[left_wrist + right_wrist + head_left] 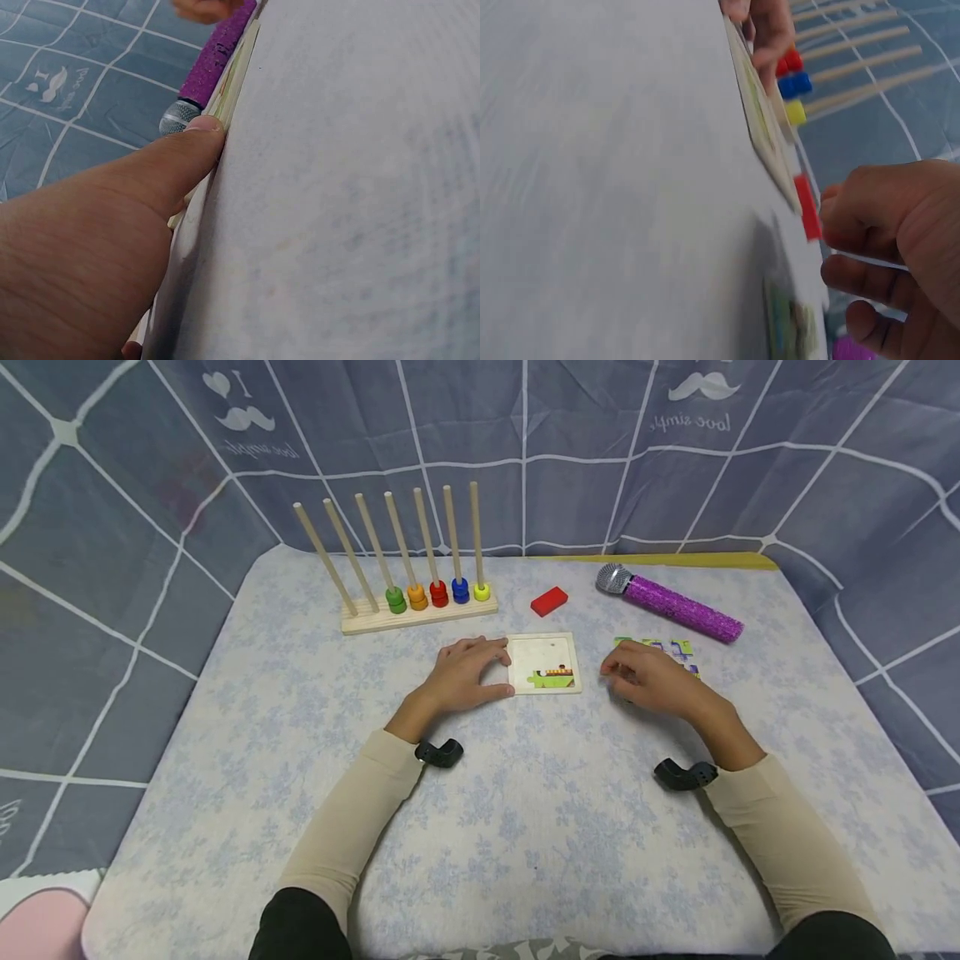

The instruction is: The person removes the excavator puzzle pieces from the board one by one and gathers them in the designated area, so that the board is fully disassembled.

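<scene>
A shallow wooden puzzle tray (534, 653) lies flat on the table, with joined picture pieces (553, 680) in its lower right corner. My left hand (468, 677) holds the tray by its left side, thumb at the near corner and fingers at the far one. In the left wrist view the thumb (191, 154) presses the tray's edge. To the right, my right hand (651, 678) hovers with loosely bent fingers above colourful puzzle pieces (681, 648), partly covering them. The right wrist view shows bent fingers (866, 279) and nothing visible between them.
Behind the left hand stands a wooden peg rack (420, 617) with coloured rings on several upright rods. A red block (549, 602) lies beyond the tray. At the back right is a purple glitter microphone (678, 606). Grid-patterned cloth (480, 427) hangs behind the table.
</scene>
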### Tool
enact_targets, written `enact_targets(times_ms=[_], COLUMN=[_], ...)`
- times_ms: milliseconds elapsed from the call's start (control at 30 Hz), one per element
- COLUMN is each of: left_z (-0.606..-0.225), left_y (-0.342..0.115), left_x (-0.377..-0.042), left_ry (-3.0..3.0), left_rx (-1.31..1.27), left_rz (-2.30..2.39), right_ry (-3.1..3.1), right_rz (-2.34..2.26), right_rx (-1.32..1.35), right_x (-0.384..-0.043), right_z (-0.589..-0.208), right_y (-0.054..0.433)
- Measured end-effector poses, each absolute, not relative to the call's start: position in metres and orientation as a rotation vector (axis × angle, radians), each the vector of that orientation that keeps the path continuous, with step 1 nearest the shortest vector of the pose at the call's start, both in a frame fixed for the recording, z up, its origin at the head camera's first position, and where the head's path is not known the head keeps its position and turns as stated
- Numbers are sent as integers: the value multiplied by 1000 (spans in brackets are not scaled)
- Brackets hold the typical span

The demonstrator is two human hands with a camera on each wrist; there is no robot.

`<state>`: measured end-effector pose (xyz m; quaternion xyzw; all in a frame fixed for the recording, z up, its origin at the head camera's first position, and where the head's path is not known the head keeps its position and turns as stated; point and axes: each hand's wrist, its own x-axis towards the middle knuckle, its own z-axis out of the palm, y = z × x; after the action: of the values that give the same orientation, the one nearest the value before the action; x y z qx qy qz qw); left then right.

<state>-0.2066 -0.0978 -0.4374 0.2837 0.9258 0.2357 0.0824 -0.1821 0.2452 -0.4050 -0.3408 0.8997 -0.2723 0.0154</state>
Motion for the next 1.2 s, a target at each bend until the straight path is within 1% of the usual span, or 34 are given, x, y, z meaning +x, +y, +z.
enact_targets(times_ms=[133,267,433,567,867,1200], left_z=[-438,-438,-439,-438,-437,-437], left_y=[-97,-96,-94,-94,-97,-98], left_x=[-206,-206,-205,-204,-205,-206], left_ry=[2766,2772,2762,2769,2774,2769], left_rx=[847,838,854,845,842,841], left_rz=[706,713,715,702,693,702], right_ry=[2717,2673,2667,2703,2704,2702], right_rz=[-763,-694,-581,-518,-545,-594], right_rx=[-1052,-1103,-1123,-1083,-976,-1030], right_x=[-191,-199,-201,-200,-200,-201], right_z=[-398,-396,-400,-401,-400,-402], right_y=[214,182,158,151,146,147])
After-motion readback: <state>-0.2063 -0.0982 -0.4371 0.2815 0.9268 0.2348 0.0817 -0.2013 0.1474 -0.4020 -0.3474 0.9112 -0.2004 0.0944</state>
